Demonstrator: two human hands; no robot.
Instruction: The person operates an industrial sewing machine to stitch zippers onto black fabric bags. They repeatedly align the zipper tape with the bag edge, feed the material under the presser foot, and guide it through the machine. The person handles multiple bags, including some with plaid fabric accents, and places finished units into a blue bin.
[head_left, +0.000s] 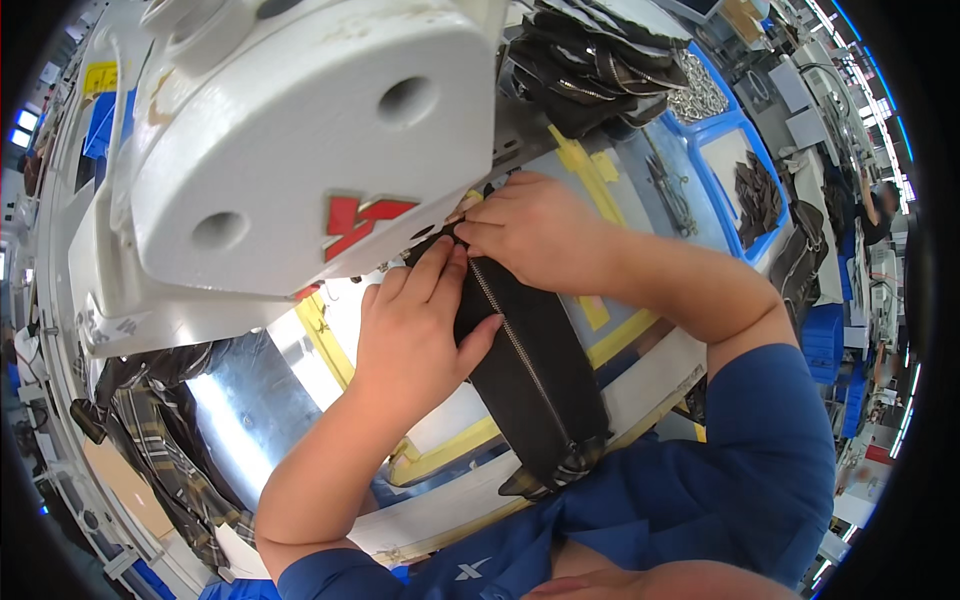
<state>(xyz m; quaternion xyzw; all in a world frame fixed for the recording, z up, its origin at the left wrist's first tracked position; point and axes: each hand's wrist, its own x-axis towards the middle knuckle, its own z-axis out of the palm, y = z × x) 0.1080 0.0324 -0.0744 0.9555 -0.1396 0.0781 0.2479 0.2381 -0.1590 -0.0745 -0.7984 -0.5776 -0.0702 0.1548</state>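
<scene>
A long black fabric panel (560,350) with a metal zipper (516,345) down its middle runs from the white sewing machine (300,110) toward my body. Plaid cloth (575,462) shows at its near end. My left hand (405,325) lies on the panel's left edge, fingers stretched forward and thumb apart beside the zipper. At the panel's far end my right hand (535,228) has its fingers bent and pressed together on the fabric, close to the machine's needle area. The machine head hides the needle, and the right fingertips are partly covered.
Stacked dark zippered pieces (590,70) lie beyond the machine. On the right are a blue tray (735,125) with metal parts and dark strips, and scissors (660,180). Plaid fabric (165,430) drapes at the left. Yellow tape (460,442) marks the worktop.
</scene>
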